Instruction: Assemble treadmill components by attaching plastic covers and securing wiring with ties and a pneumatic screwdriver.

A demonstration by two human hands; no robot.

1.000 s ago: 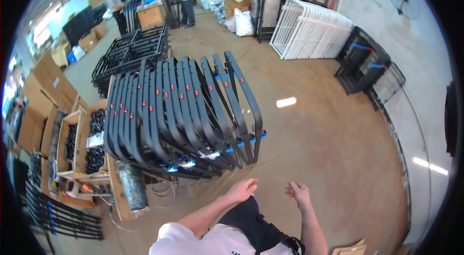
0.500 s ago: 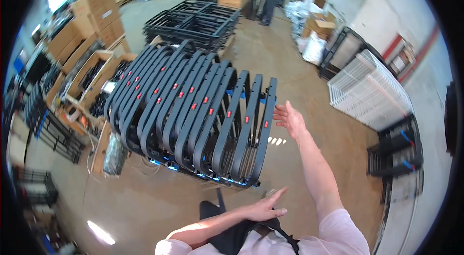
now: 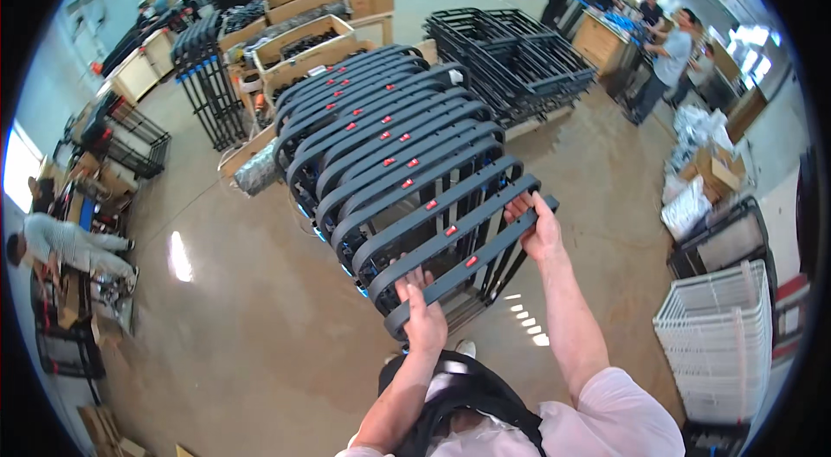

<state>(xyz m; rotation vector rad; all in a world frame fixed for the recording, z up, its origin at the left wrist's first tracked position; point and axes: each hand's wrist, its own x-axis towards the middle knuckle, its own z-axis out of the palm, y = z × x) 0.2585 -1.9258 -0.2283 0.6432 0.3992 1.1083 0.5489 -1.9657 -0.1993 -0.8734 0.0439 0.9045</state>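
Note:
A row of dark grey metal frames (image 3: 394, 161) with rounded corners stands on the floor before me, each with a red piece on its top bar. Both my hands are on the nearest frame (image 3: 498, 251). Close to its left rounded end, my left hand (image 3: 424, 317) grips the top bar, thumb on the near side and fingers behind. At the bar's right end my right hand (image 3: 540, 230) is closed round it, its fingers partly hidden. The frame still stands close against the others, and blue parts show low on the row's left side.
Black racks (image 3: 511, 59) lie stacked behind the row. Left of them are open cartons and wooden boxes (image 3: 303, 40) of parts. White wire racks (image 3: 718, 340) stand by the right wall. Several people work at a bench (image 3: 597, 43) at the back; another person (image 3: 74, 249) is far left.
My view has swung left, so the row now lies more crosswise. Both hands, earlier empty and apart from the frames, have come onto the nearest frame's top bar and taken hold.

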